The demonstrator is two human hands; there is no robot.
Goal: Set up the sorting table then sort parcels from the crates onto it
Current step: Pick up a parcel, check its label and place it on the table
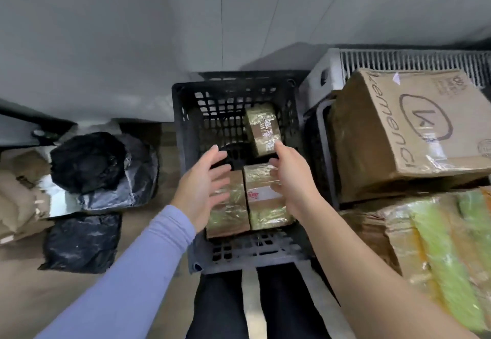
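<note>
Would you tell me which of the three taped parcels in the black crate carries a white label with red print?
It is the near right parcel in the black crate, beside the right hand. The near left parcel and the far parcel show only tape and brown card.

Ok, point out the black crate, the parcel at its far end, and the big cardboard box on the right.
black crate (183, 131): head view, on its left wall.
far parcel (263, 131): head view, on its taped top face.
big cardboard box (414, 131): head view, on its printed top face.
</note>
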